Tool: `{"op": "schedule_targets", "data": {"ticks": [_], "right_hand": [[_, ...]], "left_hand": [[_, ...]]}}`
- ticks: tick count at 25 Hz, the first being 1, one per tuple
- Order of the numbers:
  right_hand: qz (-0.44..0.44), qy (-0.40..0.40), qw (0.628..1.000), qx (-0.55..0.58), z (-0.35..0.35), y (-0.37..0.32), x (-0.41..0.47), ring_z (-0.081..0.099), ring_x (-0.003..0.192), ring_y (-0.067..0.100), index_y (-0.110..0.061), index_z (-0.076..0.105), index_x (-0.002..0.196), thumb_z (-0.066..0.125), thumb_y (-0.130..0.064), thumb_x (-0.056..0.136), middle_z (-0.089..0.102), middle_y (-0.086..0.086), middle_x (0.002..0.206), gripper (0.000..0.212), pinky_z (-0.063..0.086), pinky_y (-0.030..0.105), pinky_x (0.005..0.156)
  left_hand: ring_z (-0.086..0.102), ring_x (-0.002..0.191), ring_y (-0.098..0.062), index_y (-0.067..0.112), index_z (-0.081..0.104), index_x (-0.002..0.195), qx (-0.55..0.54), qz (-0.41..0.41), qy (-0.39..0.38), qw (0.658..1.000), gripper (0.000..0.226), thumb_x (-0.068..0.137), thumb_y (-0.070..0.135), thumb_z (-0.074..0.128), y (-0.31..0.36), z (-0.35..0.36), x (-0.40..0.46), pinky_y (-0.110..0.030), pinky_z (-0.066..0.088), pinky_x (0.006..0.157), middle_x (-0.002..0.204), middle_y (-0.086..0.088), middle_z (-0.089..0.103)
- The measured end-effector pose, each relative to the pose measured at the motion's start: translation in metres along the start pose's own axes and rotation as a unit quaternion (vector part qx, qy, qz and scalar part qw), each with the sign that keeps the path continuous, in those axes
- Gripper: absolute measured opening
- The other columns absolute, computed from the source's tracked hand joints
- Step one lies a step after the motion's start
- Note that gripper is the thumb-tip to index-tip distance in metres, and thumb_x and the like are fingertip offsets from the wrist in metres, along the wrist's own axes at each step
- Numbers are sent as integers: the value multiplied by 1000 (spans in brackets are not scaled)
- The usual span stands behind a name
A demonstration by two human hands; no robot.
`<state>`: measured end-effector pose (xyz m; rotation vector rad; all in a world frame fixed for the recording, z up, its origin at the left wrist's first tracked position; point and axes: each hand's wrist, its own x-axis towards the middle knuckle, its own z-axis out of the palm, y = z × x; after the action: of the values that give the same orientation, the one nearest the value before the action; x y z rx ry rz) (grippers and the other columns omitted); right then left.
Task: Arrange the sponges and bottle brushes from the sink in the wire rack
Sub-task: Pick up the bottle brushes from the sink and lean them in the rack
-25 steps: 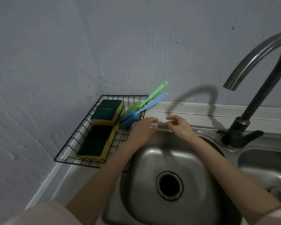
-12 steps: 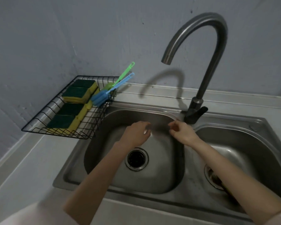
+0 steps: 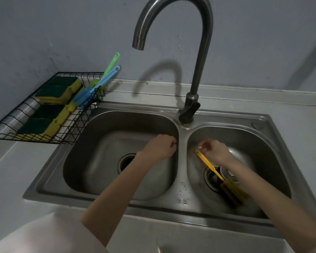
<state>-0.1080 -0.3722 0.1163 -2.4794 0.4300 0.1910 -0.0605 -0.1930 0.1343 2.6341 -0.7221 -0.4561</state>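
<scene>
A yellow bottle brush (image 3: 219,177) lies in the right sink basin (image 3: 263,143), bristle end toward me, handle tip pointing up-left. My right hand (image 3: 214,151) hovers over the handle tip with fingers loosely curled, holding nothing I can make out. My left hand (image 3: 160,147) is curled shut over the left basin (image 3: 98,143) near the divider, with nothing in it. The black wire rack (image 3: 75,125) at the left holds several green-and-yellow sponges (image 3: 49,110), plus a blue brush (image 3: 97,88) and a green brush (image 3: 109,67) leaning over its far corner.
A tall curved steel faucet (image 3: 199,61) rises behind the divider between the basins. Each basin has a drain; the left drain (image 3: 126,161) is partly hidden by my forearm. A grey wall stands behind, and the steel counter runs around the sink.
My view swung right and pulled back from the rack to the whole sink. Both hands moved from the rack's edge toward the divider; my right hand now hangs over the yellow brush's handle.
</scene>
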Motion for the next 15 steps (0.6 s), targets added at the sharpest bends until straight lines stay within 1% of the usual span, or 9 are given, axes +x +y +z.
{"op": "schedule_targets", "data": {"ticks": [4, 6, 9, 11, 12, 13, 15], "right_hand": [[44, -40, 998, -10, -3, 38, 5, 57, 115, 27, -9, 61, 116, 54, -16, 87, 66, 13, 118, 30, 42, 29, 93], [70, -59, 996, -18, -4, 60, 9, 56, 115, 27, -8, 60, 115, 56, -15, 86, 65, 14, 119, 31, 41, 28, 89], [83, -117, 987, -78, -3, 87, 9, 55, 116, 25, -9, 59, 115, 58, -24, 86, 63, 12, 121, 33, 41, 27, 87], [92, -150, 980, -93, 1, 105, 9, 56, 114, 26, -12, 61, 108, 62, -24, 81, 62, 10, 115, 30, 41, 28, 81], [99, -160, 978, -92, 3, 113, 9, 56, 112, 27, -12, 61, 105, 64, -23, 78, 61, 10, 111, 30, 43, 29, 81], [109, -169, 975, -89, 6, 119, 9, 57, 110, 27, -10, 60, 106, 66, -22, 75, 61, 10, 111, 34, 45, 30, 82], [130, -183, 972, -70, 12, 130, 10, 59, 106, 25, -9, 58, 113, 69, -21, 69, 61, 10, 117, 46, 50, 31, 83]], "left_hand": [[58, 99, -33, 2, 62, 96, -37, 5, -45, 998, 28, 90, 17, 39, 28, 16, 16, -35, 44, 84, 106, -21, 64], [58, 90, -31, -1, 61, 85, -40, 19, -77, 996, 27, 89, 15, 39, 44, 27, 27, -34, 43, 79, 99, -23, 64], [57, 94, -36, -4, 60, 87, -30, 47, -123, 991, 27, 89, 13, 39, 65, 48, 41, -39, 44, 79, 100, -24, 63], [56, 96, -38, -4, 61, 89, -25, 52, -148, 987, 26, 88, 13, 41, 75, 70, 53, -39, 45, 79, 103, -25, 63], [57, 95, -39, -5, 60, 86, -21, 52, -161, 985, 26, 88, 13, 42, 79, 81, 58, -39, 45, 77, 101, -27, 64], [58, 93, -40, -4, 60, 82, -18, 48, -182, 982, 26, 88, 13, 42, 81, 95, 63, -39, 44, 74, 98, -29, 64], [58, 89, -36, 2, 59, 75, -19, 29, -219, 975, 25, 88, 14, 41, 83, 120, 73, -35, 40, 68, 97, -27, 65]]}}
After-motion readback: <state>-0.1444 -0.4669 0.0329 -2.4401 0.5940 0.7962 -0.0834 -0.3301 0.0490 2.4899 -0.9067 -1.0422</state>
